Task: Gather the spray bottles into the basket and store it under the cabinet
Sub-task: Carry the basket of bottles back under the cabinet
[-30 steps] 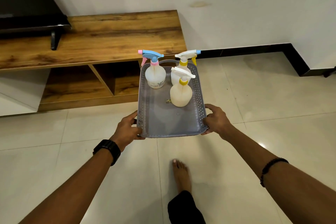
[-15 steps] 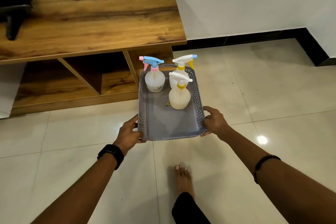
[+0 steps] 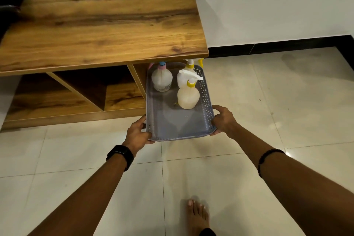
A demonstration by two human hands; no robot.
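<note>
A grey perforated plastic basket [image 3: 168, 122] is held low in front of the wooden cabinet [image 3: 103, 25]. My left hand [image 3: 137, 133] grips its near left corner and my right hand [image 3: 223, 119] grips its near right corner. Three spray bottles stand at the basket's far end: a pink-and-blue-topped one [image 3: 161, 79] on the left, a yellow-collared one [image 3: 188, 95] in front on the right, and another white-and-yellow one [image 3: 189, 66] behind it. The basket's far end sits under the cabinet's top edge, which hides the far bottles' nozzles.
The cabinet has open compartments [image 3: 92, 90] split by a slanted divider [image 3: 136, 80], with the rightmost opening right behind the basket. Pale floor tiles [image 3: 268, 101] spread to the right up to a black skirting [image 3: 277, 49]. My bare foot [image 3: 197, 214] stands below.
The basket has gone forward and down, so its far end now lies beneath the cabinet top. The view has tilted lower and closer to the cabinet.
</note>
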